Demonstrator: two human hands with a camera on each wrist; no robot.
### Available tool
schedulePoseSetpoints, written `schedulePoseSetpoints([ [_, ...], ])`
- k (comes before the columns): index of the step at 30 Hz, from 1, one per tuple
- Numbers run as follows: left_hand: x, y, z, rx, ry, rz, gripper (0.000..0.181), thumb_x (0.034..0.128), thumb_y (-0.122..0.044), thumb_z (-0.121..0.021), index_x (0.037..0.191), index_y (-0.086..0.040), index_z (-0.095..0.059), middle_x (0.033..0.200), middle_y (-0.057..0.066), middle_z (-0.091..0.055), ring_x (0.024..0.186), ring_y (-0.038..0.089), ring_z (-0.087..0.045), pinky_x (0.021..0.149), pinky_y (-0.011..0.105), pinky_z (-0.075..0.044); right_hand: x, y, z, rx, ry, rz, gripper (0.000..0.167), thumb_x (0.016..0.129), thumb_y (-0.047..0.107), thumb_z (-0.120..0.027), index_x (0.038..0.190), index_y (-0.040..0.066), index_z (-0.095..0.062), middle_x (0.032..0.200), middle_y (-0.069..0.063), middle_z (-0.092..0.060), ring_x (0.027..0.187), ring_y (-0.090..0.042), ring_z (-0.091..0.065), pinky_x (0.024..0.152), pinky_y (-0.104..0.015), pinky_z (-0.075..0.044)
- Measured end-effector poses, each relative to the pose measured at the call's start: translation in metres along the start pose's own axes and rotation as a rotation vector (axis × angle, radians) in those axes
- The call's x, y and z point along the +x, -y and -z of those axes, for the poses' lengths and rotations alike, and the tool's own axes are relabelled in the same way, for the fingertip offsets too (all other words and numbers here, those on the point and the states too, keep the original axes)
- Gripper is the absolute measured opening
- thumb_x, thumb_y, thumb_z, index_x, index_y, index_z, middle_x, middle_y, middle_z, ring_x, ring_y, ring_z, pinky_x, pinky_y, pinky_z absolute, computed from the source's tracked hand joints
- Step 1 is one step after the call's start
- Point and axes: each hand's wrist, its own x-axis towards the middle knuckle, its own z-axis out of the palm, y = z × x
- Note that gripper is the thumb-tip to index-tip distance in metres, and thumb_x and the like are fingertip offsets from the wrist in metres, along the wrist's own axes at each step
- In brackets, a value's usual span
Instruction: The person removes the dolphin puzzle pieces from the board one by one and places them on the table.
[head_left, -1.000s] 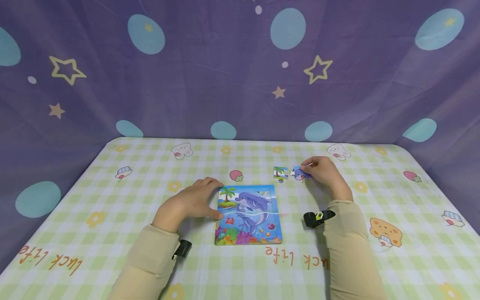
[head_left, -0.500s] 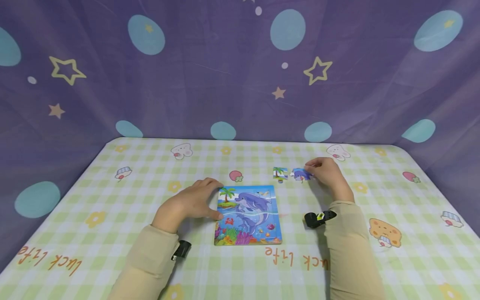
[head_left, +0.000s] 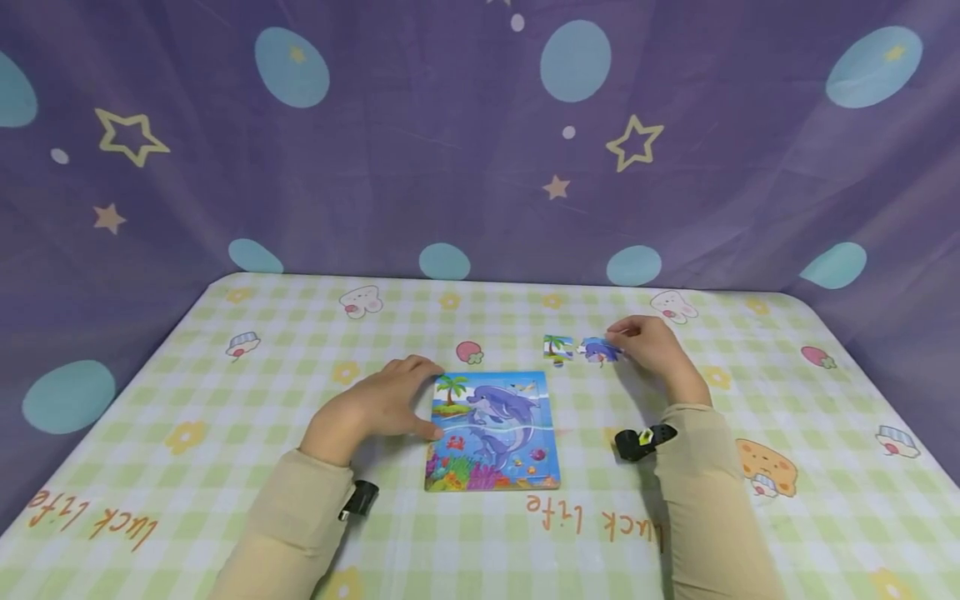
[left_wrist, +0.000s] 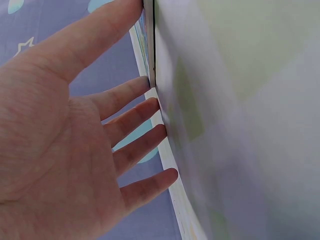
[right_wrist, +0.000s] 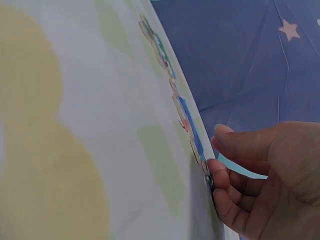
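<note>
A square dolphin jigsaw puzzle board (head_left: 510, 433) lies flat on the table. My left hand (head_left: 378, 407) rests at its left edge, thumb and fingers spread and fairly straight. In the left wrist view, thumb and index fingertips meet the board's thin edge (left_wrist: 151, 50). Farther back, a palm-tree puzzle piece (head_left: 557, 347) lies to the left of a blue-and-purple dolphin piece (head_left: 596, 349). My right hand (head_left: 647, 343) is at the dolphin piece's right end. In the right wrist view, its bent fingertips (right_wrist: 216, 167) touch that end, while the thumb (right_wrist: 225, 136) stands apart from it.
A checked tablecloth (head_left: 420, 542) with printed flowers, bunnies and lettering covers the table. Behind the far table edge hangs a purple curtain (head_left: 450, 167) with stars and ovals. Each wrist wears a small black camera (head_left: 637, 443).
My right hand has shifted slightly right, so more of the dolphin piece shows. My left hand keeps its place at the board. The whole head view has drifted a little.
</note>
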Motion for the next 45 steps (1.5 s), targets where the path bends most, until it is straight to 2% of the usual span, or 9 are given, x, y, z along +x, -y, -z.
schedulePoseSetpoints([
  [6,0.0,0.0,0.0,0.0,-0.001,0.003,0.085,0.0792,-0.039,-0.083,0.147,-0.006,-0.044,0.151,0.013,-0.039,0.139,0.036,-0.034,0.111,0.057,-0.033,-0.001,0.003,-0.002,-0.052,-0.001,0.046,0.029,0.097,0.018,-0.062,0.113,-0.006,-0.066,0.111,-0.026,-0.064,0.101,-0.037,-0.058,0.093,-0.05,-0.046],
  [11,0.001,0.0,-0.001,0.007,-0.001,0.001,0.085,0.0795,-0.04,-0.083,0.147,-0.006,-0.043,0.151,0.013,-0.039,0.139,0.036,-0.034,0.111,0.057,-0.032,-0.004,0.01,-0.003,-0.056,0.009,0.074,0.028,0.098,0.017,-0.061,0.115,-0.005,-0.066,0.114,-0.026,-0.061,0.103,-0.038,-0.056,0.093,-0.052,-0.045],
  [14,0.001,0.001,-0.001,0.011,-0.003,-0.001,0.086,0.0796,-0.04,-0.082,0.147,-0.006,-0.043,0.151,0.014,-0.038,0.139,0.037,-0.033,0.112,0.057,-0.032,-0.007,0.016,-0.005,-0.054,0.025,0.106,0.026,0.097,0.016,-0.062,0.114,-0.004,-0.066,0.108,-0.024,-0.062,0.096,-0.035,-0.057,0.087,-0.049,-0.047],
  [19,0.001,0.001,-0.001,0.011,-0.006,-0.003,0.086,0.0793,-0.039,-0.083,0.147,-0.005,-0.043,0.151,0.014,-0.039,0.139,0.037,-0.034,0.112,0.057,-0.032,-0.008,0.027,-0.008,-0.037,0.054,0.158,0.022,0.096,0.011,-0.064,0.111,-0.004,-0.067,0.092,-0.015,-0.065,0.079,-0.025,-0.059,0.07,-0.035,-0.047],
  [22,0.001,0.001,-0.001,0.01,-0.006,-0.003,0.086,0.0791,-0.039,-0.083,0.147,-0.005,-0.043,0.151,0.014,-0.039,0.139,0.038,-0.034,0.111,0.057,-0.032,-0.009,0.035,-0.01,-0.015,0.075,0.185,0.02,0.094,0.009,-0.065,0.109,-0.004,-0.067,0.087,-0.012,-0.065,0.075,-0.022,-0.062,0.065,-0.03,-0.046],
  [34,0.001,0.002,-0.001,0.01,-0.006,-0.002,0.085,0.0792,-0.039,-0.083,0.147,-0.006,-0.044,0.151,0.014,-0.039,0.139,0.037,-0.034,0.111,0.057,-0.033,-0.019,0.061,-0.023,0.112,0.194,0.297,0.019,0.091,0.006,-0.069,0.105,-0.007,-0.068,0.088,-0.01,-0.066,0.075,-0.021,-0.06,0.071,-0.03,-0.049],
  [45,0.001,0.002,-0.002,0.004,-0.008,-0.003,0.085,0.0786,-0.039,-0.083,0.147,-0.006,-0.044,0.151,0.013,-0.039,0.139,0.036,-0.034,0.111,0.056,-0.033,-0.028,0.079,-0.042,0.076,0.29,0.319,0.017,0.09,0.006,-0.071,0.105,-0.003,-0.068,0.089,-0.007,-0.065,0.072,-0.019,-0.057,0.067,-0.029,-0.047],
])
